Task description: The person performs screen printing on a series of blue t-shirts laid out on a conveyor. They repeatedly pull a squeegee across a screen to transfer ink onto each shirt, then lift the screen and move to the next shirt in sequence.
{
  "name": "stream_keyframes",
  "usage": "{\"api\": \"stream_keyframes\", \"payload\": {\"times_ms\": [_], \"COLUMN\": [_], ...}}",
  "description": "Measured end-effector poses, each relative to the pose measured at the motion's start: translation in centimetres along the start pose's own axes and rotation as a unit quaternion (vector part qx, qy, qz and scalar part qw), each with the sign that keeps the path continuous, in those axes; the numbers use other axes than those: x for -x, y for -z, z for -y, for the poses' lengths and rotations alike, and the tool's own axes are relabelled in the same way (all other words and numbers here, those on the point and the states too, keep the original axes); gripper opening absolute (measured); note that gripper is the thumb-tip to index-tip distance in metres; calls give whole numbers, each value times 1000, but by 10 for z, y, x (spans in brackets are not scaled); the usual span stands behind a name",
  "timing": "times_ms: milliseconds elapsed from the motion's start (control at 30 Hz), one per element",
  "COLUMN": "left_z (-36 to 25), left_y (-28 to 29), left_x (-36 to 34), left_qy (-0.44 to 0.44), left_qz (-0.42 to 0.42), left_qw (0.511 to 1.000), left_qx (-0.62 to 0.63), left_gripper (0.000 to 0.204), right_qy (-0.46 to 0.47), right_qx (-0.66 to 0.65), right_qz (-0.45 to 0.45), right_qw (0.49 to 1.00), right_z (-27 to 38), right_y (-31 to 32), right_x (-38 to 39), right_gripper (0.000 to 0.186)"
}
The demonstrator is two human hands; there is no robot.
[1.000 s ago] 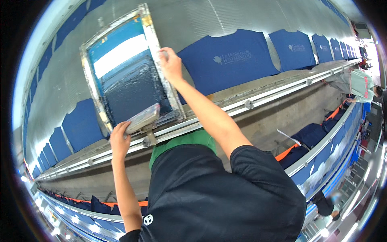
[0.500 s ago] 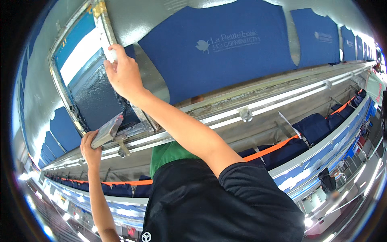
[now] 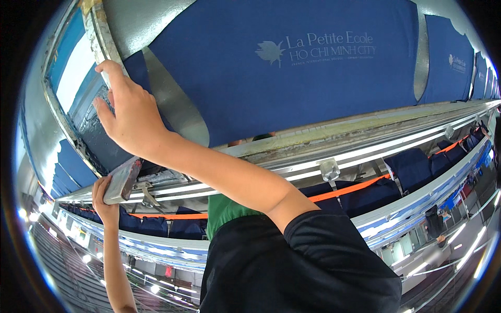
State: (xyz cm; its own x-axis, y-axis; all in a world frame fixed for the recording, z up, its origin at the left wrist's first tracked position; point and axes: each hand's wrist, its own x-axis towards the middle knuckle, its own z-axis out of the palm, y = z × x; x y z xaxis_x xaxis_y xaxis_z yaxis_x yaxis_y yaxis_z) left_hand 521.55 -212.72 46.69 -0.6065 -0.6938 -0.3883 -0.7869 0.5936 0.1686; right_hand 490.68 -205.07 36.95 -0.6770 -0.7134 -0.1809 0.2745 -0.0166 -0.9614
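Observation:
A screen-printing frame [image 3: 98,39] with worn, ink-stained edges stands at the upper left. Dark blue ink [image 3: 96,112] coats part of its mesh, beside a white strip. My right hand [image 3: 133,115] grips the frame's right rail, index finger over it and thumb on the mesh side. At the frame's near end my left hand [image 3: 104,206] is closed round a squeegee [image 3: 121,183] with a block-like, ink-smeared body. To the right of the frame lies a navy fabric panel [image 3: 282,83] bearing a pale leaf print, flat on the grey table surface [image 3: 180,107].
More printed navy panels [image 3: 449,62] run off to the right along the table. A metal rail [image 3: 360,148] with a clamp block [image 3: 330,170] follows the near edge. Below it, navy pieces [image 3: 412,169] and an orange strap [image 3: 349,188] stretch along a lower rack.
The view has shifted, so frame and hands sit farther left and the panels look larger. Both hands keep their holds, and my right forearm now covers more of the mesh.

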Motion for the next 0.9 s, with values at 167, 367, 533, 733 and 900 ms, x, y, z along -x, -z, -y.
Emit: {"api": "stream_keyframes", "payload": {"times_ms": [167,367,533,733,900], "left_z": [9,30,34,27,30], "left_y": [3,8,3,-11,-13], "left_x": [-4,-18,-7,14,14], "left_qy": [-4,-10,-37,-36,-38], "left_qz": [12,23,24,-17,-19], "left_qw": [1000,999,999,999,999], "left_qx": [-6,22,14,-13,-4], "left_gripper": [40,40,38,40,44], "right_qy": [67,92,143,132,133], "right_qx": [49,184,303,338,349], "right_qz": [-40,-18,-55,-45,-43], "right_qw": [996,978,941,931,927], "right_z": [1,-9,-18,-22,-21], "right_y": [-1,-9,-17,-22,-21], "right_x": [0,-10,-10,-11,-12], "right_gripper": [52,53,70,82,84]}}
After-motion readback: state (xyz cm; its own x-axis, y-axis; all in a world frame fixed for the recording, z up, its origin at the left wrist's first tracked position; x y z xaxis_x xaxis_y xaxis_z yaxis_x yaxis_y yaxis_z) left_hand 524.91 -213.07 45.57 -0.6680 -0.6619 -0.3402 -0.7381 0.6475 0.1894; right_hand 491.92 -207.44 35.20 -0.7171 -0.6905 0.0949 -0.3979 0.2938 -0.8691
